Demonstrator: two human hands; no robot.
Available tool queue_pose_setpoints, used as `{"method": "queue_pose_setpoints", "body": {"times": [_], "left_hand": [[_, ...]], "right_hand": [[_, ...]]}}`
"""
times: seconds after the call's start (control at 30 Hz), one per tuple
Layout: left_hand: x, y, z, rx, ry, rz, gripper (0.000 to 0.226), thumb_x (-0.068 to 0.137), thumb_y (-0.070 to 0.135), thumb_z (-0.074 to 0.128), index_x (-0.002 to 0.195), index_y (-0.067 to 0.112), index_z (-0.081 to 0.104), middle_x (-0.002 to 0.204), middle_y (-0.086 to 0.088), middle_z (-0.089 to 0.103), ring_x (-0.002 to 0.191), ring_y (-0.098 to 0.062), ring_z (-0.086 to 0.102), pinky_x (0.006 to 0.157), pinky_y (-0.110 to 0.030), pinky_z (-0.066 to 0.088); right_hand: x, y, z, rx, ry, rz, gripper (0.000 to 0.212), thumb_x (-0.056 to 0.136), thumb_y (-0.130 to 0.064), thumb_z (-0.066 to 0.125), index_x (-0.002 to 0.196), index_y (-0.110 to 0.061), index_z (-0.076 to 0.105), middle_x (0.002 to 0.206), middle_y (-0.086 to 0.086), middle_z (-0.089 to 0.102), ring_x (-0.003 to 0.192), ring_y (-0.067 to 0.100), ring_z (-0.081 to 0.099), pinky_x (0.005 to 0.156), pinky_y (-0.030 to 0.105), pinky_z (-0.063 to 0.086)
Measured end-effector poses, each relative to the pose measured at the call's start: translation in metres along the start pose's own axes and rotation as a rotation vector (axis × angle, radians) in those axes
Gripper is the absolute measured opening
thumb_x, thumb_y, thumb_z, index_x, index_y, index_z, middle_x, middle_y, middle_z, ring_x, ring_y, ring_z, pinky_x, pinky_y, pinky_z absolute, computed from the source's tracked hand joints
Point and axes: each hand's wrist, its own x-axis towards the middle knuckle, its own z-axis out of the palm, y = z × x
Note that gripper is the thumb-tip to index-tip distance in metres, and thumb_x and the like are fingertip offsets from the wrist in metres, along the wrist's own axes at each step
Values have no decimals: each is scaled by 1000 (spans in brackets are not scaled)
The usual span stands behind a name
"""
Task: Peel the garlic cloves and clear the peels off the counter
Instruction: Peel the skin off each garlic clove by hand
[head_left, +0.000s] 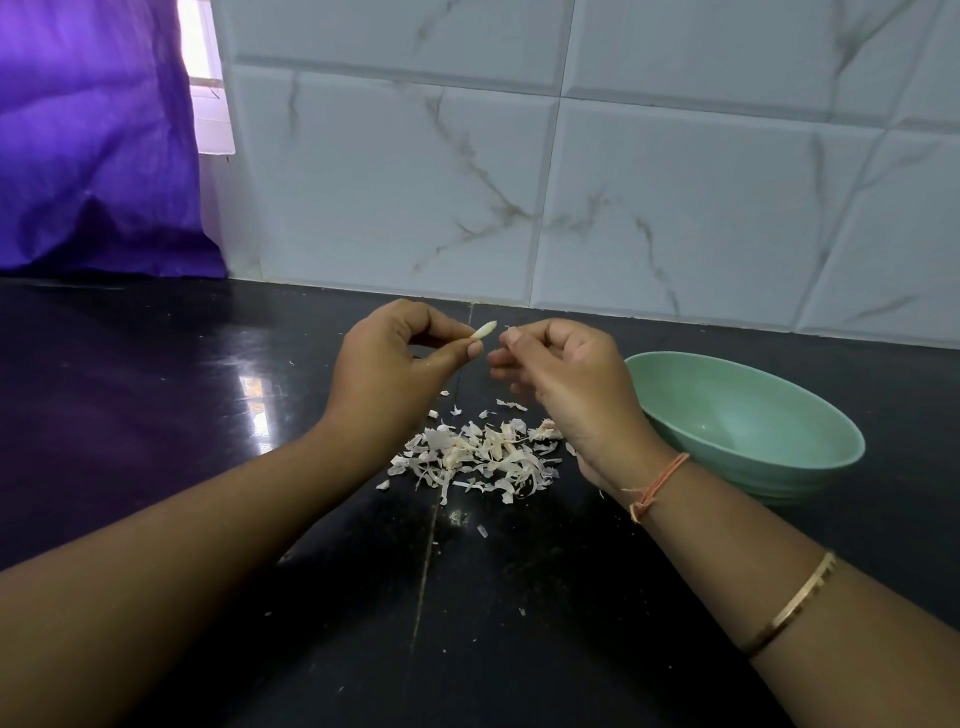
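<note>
from the head camera i see the left hand (395, 358) pinching a pale garlic clove (483, 331) between thumb and forefinger, held above the black desk (156, 415). the right hand (566, 384) sits just at 3 o'clock of the clove, fingers curled; i cannot tell if it grips a scrap of skin. the heap of peels (478, 457) lies on the desk at 6 o'clock of both hands. a green bowl (748, 421) stands at 3 o'clock of the heap, near it. a tiled wall (571, 182) rises at 12 o'clock and a purple cloth (93, 140) hangs at 10 o'clock.
</note>
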Motion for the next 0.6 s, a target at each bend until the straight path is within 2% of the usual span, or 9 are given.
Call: {"method": "queue_pose_setpoints", "body": {"times": [0.07,0.13,0.23,0.33,0.5,0.6], "left_hand": [[0,-1,1,-15,-5,-6,17,76,21,74,69,32,64,78,13,66,73,9,58,64,-11,47],[-1,-2,1,-9,-9,-6,16,75,21,75,70,32,64,79,12,66,73,9,58,65,-13,47],[-1,-2,2,-3,-13,-9,16,75,22,75,69,32,64,77,13,66,73,9,58,64,-14,48],[-2,-2,2,-13,-26,-22,16,73,23,76,67,32,64,76,13,66,73,8,59,64,-13,47],[-3,0,3,-13,-73,-53,14,72,24,77,67,29,65,76,11,68,74,1,61,62,-7,45],[-3,-1,4,-17,-102,-92,14,74,23,76,67,29,65,74,9,69,72,-5,64,64,-13,48]], "right_hand": [[1,1,1,-44,32,-40,21,90,-5,53,79,-18,65,82,7,70,79,23,69,77,36,56],[0,0,3,55,17,-20,24,91,3,47,84,-15,62,85,7,67,74,16,68,75,29,58],[-1,-3,2,135,-16,-21,15,93,-2,50,90,-12,61,82,7,67,68,10,66,70,24,57],[-1,-2,2,129,-32,-47,10,89,-5,58,89,-13,63,78,6,68,68,10,64,70,25,57],[1,1,1,65,-22,-87,12,85,-2,63,82,-14,64,73,7,68,65,10,64,68,25,55],[2,-1,0,-156,56,-227,10,82,-7,66,78,-16,65,72,2,68,67,8,64,68,26,56]]}}
